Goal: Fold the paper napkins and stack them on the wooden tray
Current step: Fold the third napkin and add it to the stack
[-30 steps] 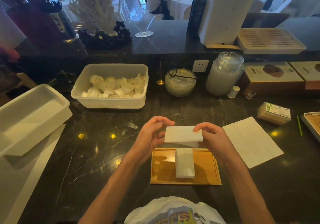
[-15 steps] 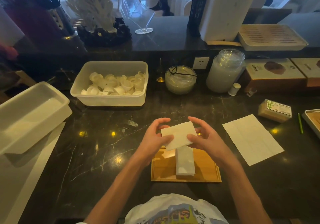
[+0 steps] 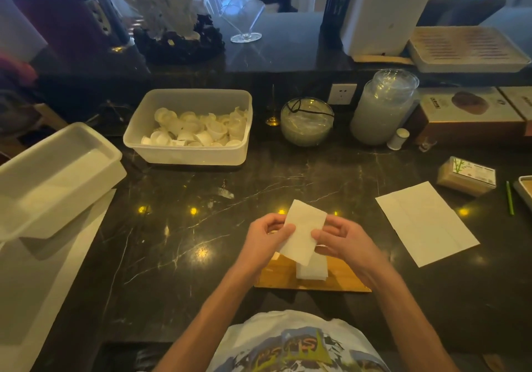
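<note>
A folded white paper napkin [image 3: 302,232] is held in the air, long axis tilted from upper left to lower right, above the wooden tray [image 3: 277,278]. My left hand [image 3: 266,240] pinches its left edge and my right hand [image 3: 342,240] pinches its right edge. Under it, a stack of folded napkins [image 3: 312,271] lies on the tray, partly hidden by the held napkin. An unfolded napkin [image 3: 426,222] lies flat on the dark marble counter to the right.
A plastic tub of small white cups [image 3: 193,130] stands behind the work spot. A white bin [image 3: 54,176] sits at left. A glass bowl [image 3: 306,121], a jar [image 3: 383,107] and boxes [image 3: 466,174] line the back right.
The folded napkin has turned from lying crosswise to nearly lengthwise between my hands and come lower over the tray's stack.
</note>
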A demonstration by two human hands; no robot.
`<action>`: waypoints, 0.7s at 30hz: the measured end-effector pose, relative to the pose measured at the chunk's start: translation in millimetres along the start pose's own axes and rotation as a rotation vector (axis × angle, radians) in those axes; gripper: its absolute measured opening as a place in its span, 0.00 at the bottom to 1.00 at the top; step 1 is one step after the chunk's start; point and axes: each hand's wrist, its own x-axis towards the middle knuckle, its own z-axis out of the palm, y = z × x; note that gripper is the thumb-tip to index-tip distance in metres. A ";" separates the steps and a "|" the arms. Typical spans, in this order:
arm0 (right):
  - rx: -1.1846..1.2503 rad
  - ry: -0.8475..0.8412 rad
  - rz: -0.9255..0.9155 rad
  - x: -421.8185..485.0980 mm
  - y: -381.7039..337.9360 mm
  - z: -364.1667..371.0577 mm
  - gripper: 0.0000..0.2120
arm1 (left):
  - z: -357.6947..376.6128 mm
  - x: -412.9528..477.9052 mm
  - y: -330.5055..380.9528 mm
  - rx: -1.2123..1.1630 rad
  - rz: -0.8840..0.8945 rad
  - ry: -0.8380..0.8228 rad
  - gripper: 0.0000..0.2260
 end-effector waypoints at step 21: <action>-0.213 0.308 0.048 20.8 87.9 -11.4 0.19 | 35.0 10.9 -66.3 0.270 -0.339 -0.166 0.05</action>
